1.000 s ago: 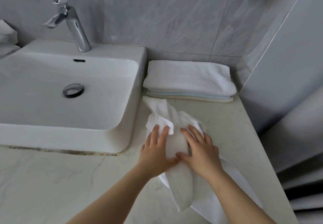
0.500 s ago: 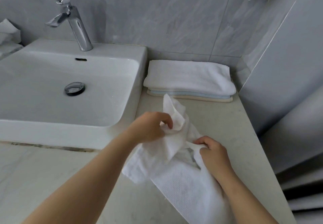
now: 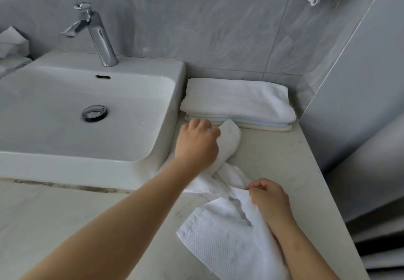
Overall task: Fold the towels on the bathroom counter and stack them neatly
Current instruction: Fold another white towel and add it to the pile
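- One stack at the back right corner of the pale stone counter (image 3: 284, 159), showing three folded layers: one thick white folded towel (image 3: 238, 98), one pale blue folded towel (image 3: 251, 123), one cream folded towel (image 3: 266, 128).
- One loose white textured towel (image 3: 225, 240) near the counter's front edge.
- One white rectangular ceramic sink (image 3: 166, 67), one chrome tap (image 3: 98, 37), one chrome drain plug (image 3: 94, 113).
- Two bare hands: left hand (image 3: 196, 144), right hand (image 3: 270, 201).

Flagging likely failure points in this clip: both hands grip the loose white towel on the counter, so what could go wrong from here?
1. The left hand grips the far end of the loose towel right beside the folded stack; pushing further could knock its lower layers askew.
2. The towel is twisted and bunched between the left hand and the right hand, so a fold made now would likely trap creases.
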Tool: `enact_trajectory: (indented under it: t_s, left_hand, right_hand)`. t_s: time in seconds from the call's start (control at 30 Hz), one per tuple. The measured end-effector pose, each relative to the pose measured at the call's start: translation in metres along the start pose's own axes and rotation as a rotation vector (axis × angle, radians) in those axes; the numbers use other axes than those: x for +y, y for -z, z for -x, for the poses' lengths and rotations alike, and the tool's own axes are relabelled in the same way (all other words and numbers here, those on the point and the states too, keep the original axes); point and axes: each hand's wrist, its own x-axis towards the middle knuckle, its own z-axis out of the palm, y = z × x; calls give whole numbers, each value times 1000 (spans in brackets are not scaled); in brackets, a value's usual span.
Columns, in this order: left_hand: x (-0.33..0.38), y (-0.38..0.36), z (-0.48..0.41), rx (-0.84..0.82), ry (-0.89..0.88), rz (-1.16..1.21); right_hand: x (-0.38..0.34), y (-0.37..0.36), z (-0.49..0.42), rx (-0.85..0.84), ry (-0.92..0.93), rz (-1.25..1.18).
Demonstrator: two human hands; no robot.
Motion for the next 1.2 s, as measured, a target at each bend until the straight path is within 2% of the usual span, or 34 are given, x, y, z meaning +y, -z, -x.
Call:
enact_trajectory:
  t_s: [0.03,0.2,0.23,0.37,0.43,0.5,0.53,0.6,0.67,0.8,0.93,1.0,1.1,1.2]
  left_hand:
    - [5,-12,9,-2,-8,-3]
    - [13,-56,45,-299,25,43]
    - [10,-59,48,-294,34,69]
    - [-9,-60,42,-311,40,117]
    - [-20,-60,39,-397,21,99]
    - [-26,-60,38,-446,16,125]
    - [-27,-60,39,-439,21,138]
    - [-25,-59,39,-409,12,142]
    - [-21,-58,37,-416,-14,124]
    - [-13,-57,29,-404,15,161]
    - [-8,-54,26,-410,9,182]
    - [-10,-53,28,-419,-11,202]
    - [-15,-54,32,-414,-13,249]
    - [-18,-51,33,-367,2,287]
  right_hand:
    - [-1,0,1,4,7,-5]
    - [-1,-1,4,-47,49,-10]
    - [-3,-1,5,-90,53,-44]
    - [-9,18,1,-314,-57,-353]
    - [-5,30,-3,-359,-115,-464]
    - [4,41,-13,-331,-197,-522]
    - [11,44,-18,-293,-243,-461]
    - [24,49,-25,-233,-266,-143]
    - [34,48,-28,-159,-154,171]
    - [20,43,-25,-121,31,350]
    - [-3,21,-27,-249,167,148]
    - [-7,5,-29,-265,194,175]
    - [-4,-11,-31,-174,234,263]
    - [0,-11,-35,6,220,184]
